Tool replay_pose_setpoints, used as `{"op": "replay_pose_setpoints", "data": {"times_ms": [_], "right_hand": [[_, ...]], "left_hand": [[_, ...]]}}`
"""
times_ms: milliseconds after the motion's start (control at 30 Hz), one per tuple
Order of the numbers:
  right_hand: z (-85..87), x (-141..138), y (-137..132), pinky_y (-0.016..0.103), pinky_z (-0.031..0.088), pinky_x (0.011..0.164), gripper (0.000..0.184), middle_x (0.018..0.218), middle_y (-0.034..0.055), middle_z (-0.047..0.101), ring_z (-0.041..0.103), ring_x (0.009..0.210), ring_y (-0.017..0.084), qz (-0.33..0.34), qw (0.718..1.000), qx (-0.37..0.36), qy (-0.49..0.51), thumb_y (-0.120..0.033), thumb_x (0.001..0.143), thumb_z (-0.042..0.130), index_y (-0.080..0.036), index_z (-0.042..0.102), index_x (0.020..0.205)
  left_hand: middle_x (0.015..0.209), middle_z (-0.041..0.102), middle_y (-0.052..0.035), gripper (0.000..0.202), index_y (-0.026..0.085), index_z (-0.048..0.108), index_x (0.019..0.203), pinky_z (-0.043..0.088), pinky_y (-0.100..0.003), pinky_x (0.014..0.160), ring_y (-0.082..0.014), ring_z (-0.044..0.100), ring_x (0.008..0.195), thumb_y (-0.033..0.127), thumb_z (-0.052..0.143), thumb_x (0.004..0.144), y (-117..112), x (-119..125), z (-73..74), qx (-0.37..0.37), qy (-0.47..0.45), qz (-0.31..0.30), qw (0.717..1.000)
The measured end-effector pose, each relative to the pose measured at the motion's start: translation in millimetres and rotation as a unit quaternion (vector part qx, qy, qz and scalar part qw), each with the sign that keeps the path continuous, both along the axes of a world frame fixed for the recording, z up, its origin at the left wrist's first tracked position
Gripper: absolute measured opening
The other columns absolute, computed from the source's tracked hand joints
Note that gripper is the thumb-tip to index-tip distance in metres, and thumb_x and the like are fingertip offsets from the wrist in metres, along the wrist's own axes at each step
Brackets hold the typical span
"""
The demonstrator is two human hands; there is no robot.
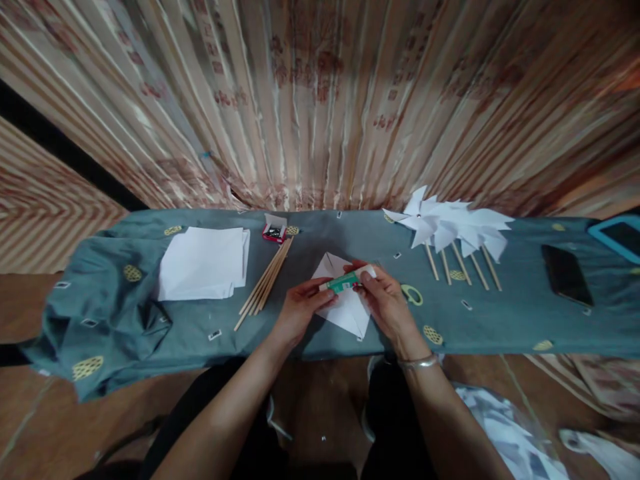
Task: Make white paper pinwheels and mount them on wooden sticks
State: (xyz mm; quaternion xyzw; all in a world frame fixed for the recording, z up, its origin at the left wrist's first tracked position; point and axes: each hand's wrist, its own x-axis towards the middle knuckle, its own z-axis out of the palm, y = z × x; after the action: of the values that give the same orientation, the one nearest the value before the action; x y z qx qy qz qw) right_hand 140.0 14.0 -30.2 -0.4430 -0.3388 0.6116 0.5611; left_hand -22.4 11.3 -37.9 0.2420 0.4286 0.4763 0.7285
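A green and white glue stick (345, 283) is held level between both hands. My left hand (297, 307) pinches its left end, and my right hand (387, 299) grips the white end on the right. Right below lies a square of white paper (347, 317), turned corner-on, with lines or cuts running in from its corners; the hands cover part of it. Beside my right hand a yellow-green scissors handle (413, 295) shows, and the rest of the scissors is hidden.
Left on the cloth-covered table (200, 333) are stacked white paper (203, 263), wooden sticks (265, 283) and a small red box (275, 231) of shiny bits. Several paper pinwheels (450, 227) lie at right, then a dark phone (567, 275) and a blue-framed device (620, 237). A curtain hangs behind.
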Motion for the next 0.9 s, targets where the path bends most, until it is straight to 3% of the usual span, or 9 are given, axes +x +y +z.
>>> {"op": "replay_pose_setpoints", "data": {"times_ms": [233,433,500,567,633,733,833,900], "right_hand": [[4.2,18.1,-0.2,0.023,0.052,0.060,0.032,0.086,0.0022,0.078,0.063,0.064,0.012,-0.035,0.999,-0.020,0.014,-0.049,0.069,0.081,-0.022,0.075,0.086],[9.3,31.8,1.1,0.026,0.056,0.069,0.034,0.096,0.0017,0.077,0.069,0.083,0.016,-0.101,0.993,-0.016,0.061,-0.051,0.064,0.084,-0.025,0.075,0.084],[5.5,36.2,1.0,0.027,0.055,0.070,0.033,0.092,0.0013,0.077,0.067,0.078,0.016,-0.118,0.993,-0.011,0.020,-0.050,0.064,0.083,-0.025,0.076,0.085],[-1.6,42.0,1.4,0.029,0.053,0.068,0.033,0.084,0.0009,0.075,0.064,0.071,0.016,-0.125,0.989,-0.003,-0.084,-0.047,0.064,0.083,-0.024,0.076,0.088],[-9.4,49.9,3.8,0.032,0.051,0.069,0.035,0.079,0.0013,0.074,0.062,0.067,0.017,-0.133,0.963,0.014,-0.235,-0.046,0.065,0.081,-0.023,0.076,0.092],[-18.5,62.0,14.6,0.039,0.051,0.075,0.041,0.090,0.0063,0.075,0.063,0.072,0.021,-0.155,0.878,0.052,-0.451,-0.048,0.073,0.072,-0.021,0.074,0.104],[-26.1,67.4,33.6,0.044,0.052,0.079,0.045,0.099,0.0133,0.075,0.067,0.080,0.027,-0.150,0.815,0.093,-0.552,-0.049,0.083,0.062,-0.016,0.070,0.113],[-30.9,66.3,46.5,0.048,0.051,0.087,0.046,0.106,0.0168,0.074,0.068,0.093,0.030,-0.128,0.789,0.129,-0.586,-0.048,0.086,0.058,-0.014,0.069,0.114]], "left_hand": [[0.083,0.076,-0.0026,0.048,0.014,0.077,0.090,0.059,-0.028,0.077,-0.0129,0.069,0.072,0.031,0.093,0.048,-0.8,7.0,0.7,0.007,0.026,0.003,1.000],[0.080,0.076,-0.0043,0.044,0.012,0.077,0.084,0.058,-0.023,0.070,-0.0124,0.070,0.068,0.027,0.094,0.046,-1.0,5.5,7.4,-0.024,-0.010,0.010,1.000],[0.080,0.076,-0.0041,0.042,0.012,0.076,0.084,0.058,-0.021,0.068,-0.0118,0.069,0.067,0.024,0.094,0.048,1.5,1.7,9.4,-0.034,-0.038,0.017,0.999],[0.080,0.075,-0.0035,0.039,0.011,0.076,0.083,0.058,-0.019,0.068,-0.0110,0.069,0.067,0.020,0.092,0.050,4.7,-3.1,10.7,-0.038,-0.065,0.032,0.997],[0.080,0.074,-0.0031,0.034,0.011,0.075,0.083,0.058,-0.018,0.068,-0.0102,0.069,0.068,0.017,0.090,0.053,7.2,-7.2,11.5,-0.040,-0.086,0.047,0.994],[0.080,0.074,-0.0036,0.030,0.011,0.073,0.084,0.057,-0.016,0.069,-0.0096,0.069,0.069,0.015,0.087,0.058,7.7,-9.8,11.5,-0.043,-0.101,0.049,0.993],[0.079,0.073,-0.0038,0.029,0.011,0.072,0.085,0.056,-0.016,0.068,-0.0092,0.068,0.068,0.017,0.087,0.060,5.4,-8.7,10.3,-0.051,-0.095,0.035,0.994],[0.079,0.073,-0.0033,0.034,0.011,0.072,0.084,0.056,-0.018,0.066,-0.0093,0.067,0.066,0.020,0.089,0.056,4.0,-7.6,9.0,-0.055,-0.084,0.036,0.994]]}}
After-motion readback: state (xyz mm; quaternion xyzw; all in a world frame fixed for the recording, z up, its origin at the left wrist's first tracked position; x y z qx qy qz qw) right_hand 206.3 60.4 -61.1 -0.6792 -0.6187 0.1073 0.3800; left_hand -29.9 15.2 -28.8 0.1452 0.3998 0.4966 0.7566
